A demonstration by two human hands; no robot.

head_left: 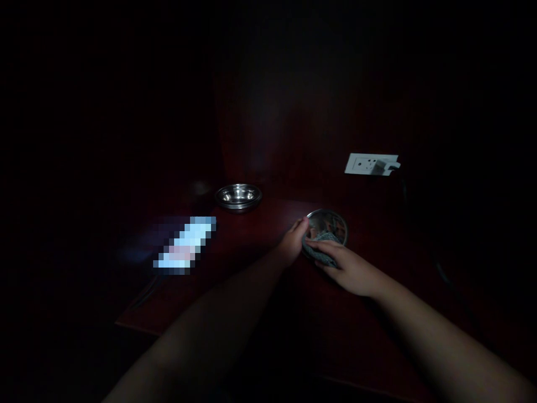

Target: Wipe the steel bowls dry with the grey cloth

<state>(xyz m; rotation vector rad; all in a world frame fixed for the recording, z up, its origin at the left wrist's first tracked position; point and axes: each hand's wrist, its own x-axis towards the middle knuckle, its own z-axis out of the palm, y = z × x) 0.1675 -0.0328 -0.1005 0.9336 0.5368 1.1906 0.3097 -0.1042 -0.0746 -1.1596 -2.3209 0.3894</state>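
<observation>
A shiny metal bowl (331,221) is tilted up just over the dark red table, its inside facing me. Gripping its left rim is my left hand (294,240), thumb at the edge and the other fingers partly hidden behind it. My right hand (346,266) presses a grey-green cloth (325,249) against the lower inside of the bowl, fingers closed over the fabric. Farther back and to the left, a small stack of similar metal bowls (238,196) sits upright on the table.
A lit, pixelated screen (187,246), apparently a phone, lies on the table (168,305) at the left, with a cable beside it. On the back panel is a white power outlet (369,164) with a plug in it. Darkness hides the surroundings.
</observation>
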